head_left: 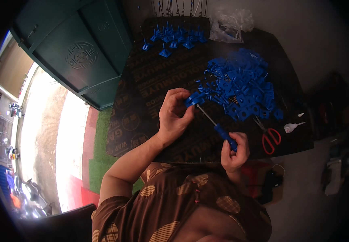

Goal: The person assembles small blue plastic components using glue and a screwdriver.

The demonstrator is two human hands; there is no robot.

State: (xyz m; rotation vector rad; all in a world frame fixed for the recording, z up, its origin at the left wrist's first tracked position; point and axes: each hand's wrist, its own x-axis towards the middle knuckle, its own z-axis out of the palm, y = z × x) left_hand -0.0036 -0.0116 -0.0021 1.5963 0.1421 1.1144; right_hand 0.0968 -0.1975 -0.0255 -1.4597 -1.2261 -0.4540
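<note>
My left hand (175,113) pinches a small blue plastic part (194,99) over the dark table. A screwdriver (226,136) with a blue handle and a metal shaft is gripped in my right hand (235,153), nearer to me. Its shaft slants up and to the left, and the tip meets or lies very close to the blue part; I cannot tell which. Just beyond and to the right spreads a big heap of loose blue plastic parts (243,80), with a few brass-coloured pieces (233,100) among them.
Red-handled scissors (271,139) and a small white bottle (293,127) lie at the table's right. Several blue pieces with upright stems (174,36) stand at the far edge, beside a clear plastic bag (231,24). A green metal door (77,52) rises on the left.
</note>
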